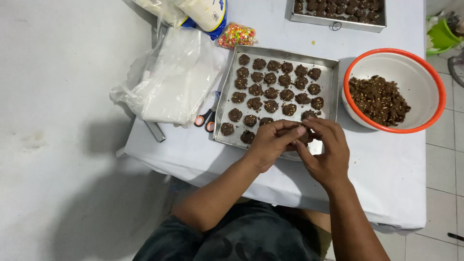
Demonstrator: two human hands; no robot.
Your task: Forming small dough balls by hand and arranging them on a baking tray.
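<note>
Left hand (pixel 269 142) and right hand (pixel 325 152) together over the near right corner of the square metal baking tray (pixel 330 87), fingertips pinching a small dark brown lump of dough (pixel 303 135), mostly hidden, perhaps resting on the tray. Rows of brown dough mounds (pixel 270 92) beyond. White plastic bowl with orange rim (pixel 435 77) of brown mix at right; orange-handled scissors (pixel 207 118) at left.

Bare tray (pixel 325 145) corner lies open; bowl (pixel 437 87) crowds right, scissors (pixel 207 119) left.
</note>
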